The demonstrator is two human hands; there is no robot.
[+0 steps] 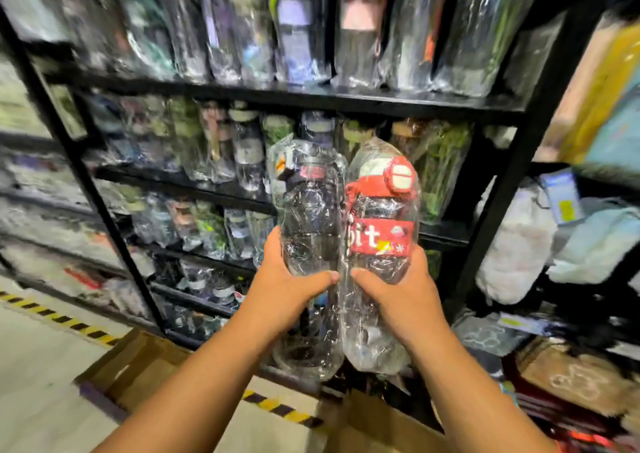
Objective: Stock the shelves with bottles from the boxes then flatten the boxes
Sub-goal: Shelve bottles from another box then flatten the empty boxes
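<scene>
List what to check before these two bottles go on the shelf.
1. Left hand grips the clear bottle: ok.
2. Right hand grips the red-capped bottle: ok.
3. Bottles side by side, caps up: ok.
4. Free slot on the shelf: cannot tell, it looks packed and blurred.
5. Cardboard box below, out of the hands' path: ok.

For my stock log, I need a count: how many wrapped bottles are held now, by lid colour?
Clear wrapped bottle with red lid, in right hand: 1
Clear wrapped bottle with dark lid, in left hand: 1
Total: 2
</scene>
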